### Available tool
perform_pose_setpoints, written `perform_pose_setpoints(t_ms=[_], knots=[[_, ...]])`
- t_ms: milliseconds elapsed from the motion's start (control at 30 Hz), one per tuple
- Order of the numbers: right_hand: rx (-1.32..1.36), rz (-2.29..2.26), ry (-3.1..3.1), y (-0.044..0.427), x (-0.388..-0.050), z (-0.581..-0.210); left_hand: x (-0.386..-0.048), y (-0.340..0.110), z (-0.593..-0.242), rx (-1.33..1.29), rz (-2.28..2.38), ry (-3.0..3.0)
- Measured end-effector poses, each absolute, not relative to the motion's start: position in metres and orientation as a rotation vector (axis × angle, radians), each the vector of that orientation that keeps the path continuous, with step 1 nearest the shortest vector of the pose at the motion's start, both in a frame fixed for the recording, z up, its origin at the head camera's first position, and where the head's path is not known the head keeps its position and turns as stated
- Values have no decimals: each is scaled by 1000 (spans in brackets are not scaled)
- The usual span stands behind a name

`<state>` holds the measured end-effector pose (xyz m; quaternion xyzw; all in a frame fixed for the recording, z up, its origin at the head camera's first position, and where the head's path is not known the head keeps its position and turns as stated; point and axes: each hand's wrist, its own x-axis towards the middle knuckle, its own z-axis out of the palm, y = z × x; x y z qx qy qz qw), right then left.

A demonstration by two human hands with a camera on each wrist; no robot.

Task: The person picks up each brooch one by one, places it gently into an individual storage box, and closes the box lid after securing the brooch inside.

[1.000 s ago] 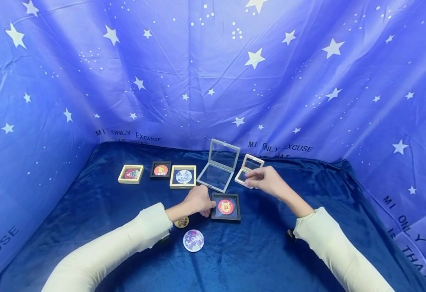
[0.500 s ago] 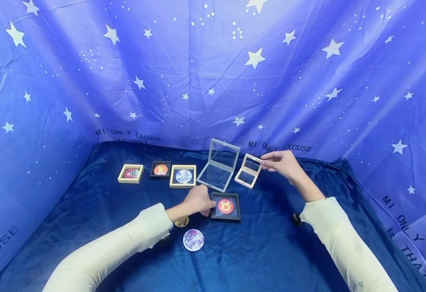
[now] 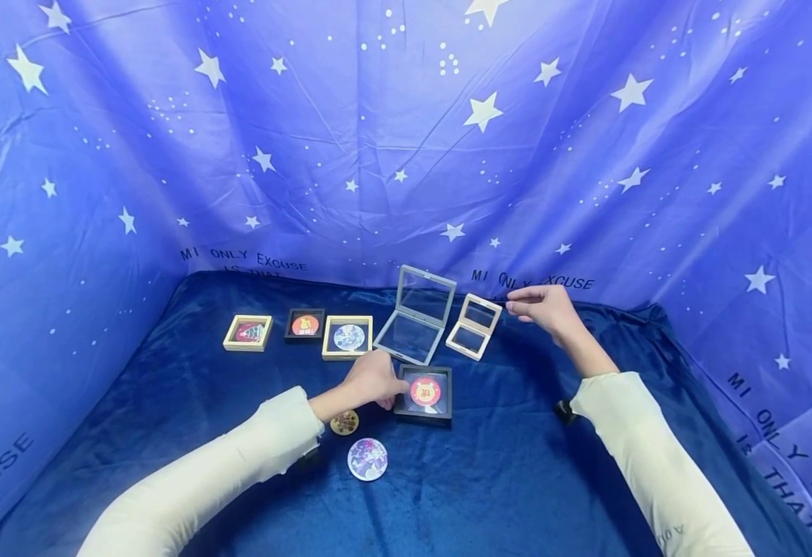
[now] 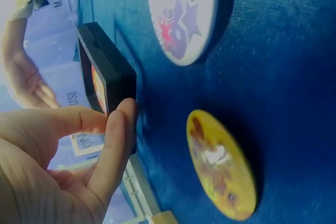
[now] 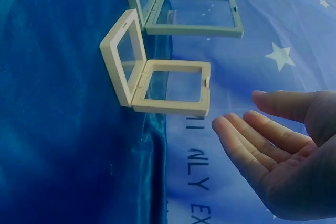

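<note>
My left hand (image 3: 370, 379) pinches the left edge of a black display frame (image 3: 444, 410) between thumb and fingers. Inside that frame shows a red round badge (image 3: 425, 392). Close by that hand, a yellow badge (image 4: 223, 166) and a purple-and-white badge (image 4: 184, 14) lie on the cloth. My right hand (image 3: 548, 313) hovers with nothing in it, fingers extended, just right of a small cream display frame (image 5: 173, 111). This frame stands hinged apart with its lid up, apart from the fingertips. Behind it in the right wrist view is a larger grey display frame (image 5: 194, 30), also unfolded.
Along the left stand a cream frame with a red badge (image 3: 247, 333), a small black frame (image 3: 305, 324) and a cream frame with a blue badge (image 3: 347, 338). Blue velvet cloth (image 3: 489, 480) covers the table. A starry curtain (image 3: 350, 139) rises behind and at both sides.
My right hand has drawn back from the small cream frame, up and to the right, letting go of its lid. The black frame in my left hand has shifted slightly left and tilted.
</note>
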<state>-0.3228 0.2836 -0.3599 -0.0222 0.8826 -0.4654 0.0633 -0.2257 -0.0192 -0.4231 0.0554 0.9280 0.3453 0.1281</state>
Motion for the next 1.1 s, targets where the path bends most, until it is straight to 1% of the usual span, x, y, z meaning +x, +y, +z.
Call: perform_pose_setpoints(t_ms=[233, 500, 800, 1100], knots=[[-55, -1401, 2661, 288, -328, -370, -227, -36, -413, 146, 998, 2730], [-40, -1384, 2677, 289, -333, -380, -227, -68, -395, 46, 1050, 2743], [-32, -1398, 2680, 287, -337, -385, -229, -119, -382, -16, 1045, 2748], [-35, -1388, 2696, 286, -338, -390, -225, -173, -380, -186, 1066, 2726]])
